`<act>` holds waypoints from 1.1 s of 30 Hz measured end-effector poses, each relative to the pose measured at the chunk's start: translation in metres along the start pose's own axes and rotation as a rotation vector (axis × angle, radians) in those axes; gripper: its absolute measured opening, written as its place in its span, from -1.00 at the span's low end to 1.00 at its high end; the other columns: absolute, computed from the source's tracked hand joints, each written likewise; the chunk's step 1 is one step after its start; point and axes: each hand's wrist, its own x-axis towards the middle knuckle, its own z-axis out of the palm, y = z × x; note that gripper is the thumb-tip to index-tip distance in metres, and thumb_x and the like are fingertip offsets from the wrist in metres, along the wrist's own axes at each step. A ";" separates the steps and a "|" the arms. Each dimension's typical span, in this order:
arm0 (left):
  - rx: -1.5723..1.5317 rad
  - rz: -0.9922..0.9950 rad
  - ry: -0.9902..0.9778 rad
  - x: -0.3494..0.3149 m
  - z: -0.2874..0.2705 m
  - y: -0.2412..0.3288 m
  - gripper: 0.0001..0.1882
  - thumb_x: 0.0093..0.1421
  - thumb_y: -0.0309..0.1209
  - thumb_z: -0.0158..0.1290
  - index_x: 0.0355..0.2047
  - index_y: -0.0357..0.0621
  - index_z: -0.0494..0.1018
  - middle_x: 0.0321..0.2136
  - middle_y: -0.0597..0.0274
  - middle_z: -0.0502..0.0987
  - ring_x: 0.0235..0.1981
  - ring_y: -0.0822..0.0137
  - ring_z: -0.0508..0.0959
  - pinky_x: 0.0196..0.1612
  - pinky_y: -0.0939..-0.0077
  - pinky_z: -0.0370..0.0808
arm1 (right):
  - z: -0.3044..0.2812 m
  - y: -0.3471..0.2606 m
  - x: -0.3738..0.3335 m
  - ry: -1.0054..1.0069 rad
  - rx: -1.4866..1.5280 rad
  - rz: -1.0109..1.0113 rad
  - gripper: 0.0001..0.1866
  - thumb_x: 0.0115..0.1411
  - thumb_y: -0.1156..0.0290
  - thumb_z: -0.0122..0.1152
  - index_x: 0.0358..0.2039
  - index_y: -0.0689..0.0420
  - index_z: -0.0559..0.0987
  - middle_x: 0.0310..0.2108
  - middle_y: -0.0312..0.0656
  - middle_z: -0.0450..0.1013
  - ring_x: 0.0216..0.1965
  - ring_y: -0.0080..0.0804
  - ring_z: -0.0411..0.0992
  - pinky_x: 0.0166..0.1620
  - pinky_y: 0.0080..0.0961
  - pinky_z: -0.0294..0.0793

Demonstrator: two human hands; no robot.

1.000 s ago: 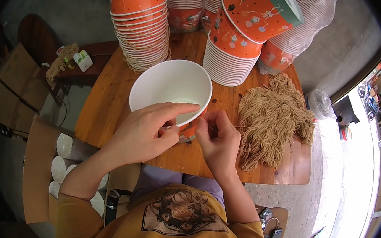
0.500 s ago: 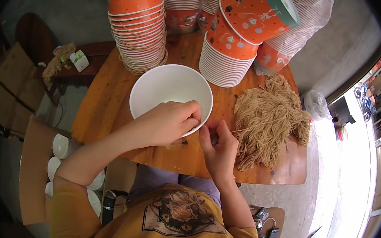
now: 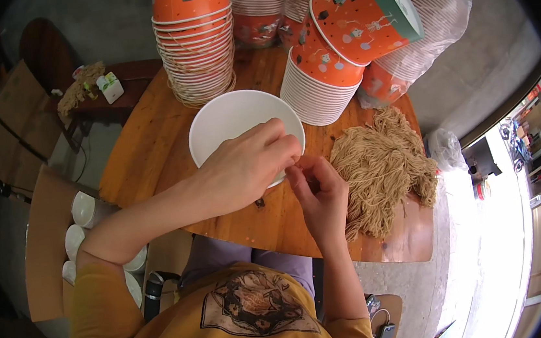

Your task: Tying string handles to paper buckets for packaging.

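Paper bucket (image 3: 223, 120), round and white inside, stands on brown wooden table (image 3: 149, 161), apparently unfinished. Left hand (image 3: 250, 172) and right hand (image 3: 323, 193) meet at its rim, fingers pinched together, grip contents hidden. Tan-corded orange bucket stack (image 3: 195, 52) looks done; cordless orange bucket stack (image 3: 323, 91) remains.

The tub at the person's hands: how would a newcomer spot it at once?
Start at the wooden table. In front of the stacked orange tubs stands a round tub, with the left hand across its near rim and the right hand close by. Unlike its nested neighbours, it stands alone, mouth up, its white inside showing.
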 end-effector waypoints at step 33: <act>-0.911 -0.726 -0.078 -0.029 -0.025 -0.038 -0.87 0.20 -0.43 0.07 -0.28 -0.23 0.43 -0.41 0.34 0.48 -0.36 0.55 0.46 -0.27 0.65 0.40 | 0.002 -0.033 0.026 -0.429 -0.130 0.142 -0.83 0.25 0.37 0.19 -0.26 0.19 0.45 -0.52 -0.09 0.50 -0.47 -0.33 0.55 -0.41 -0.44 0.48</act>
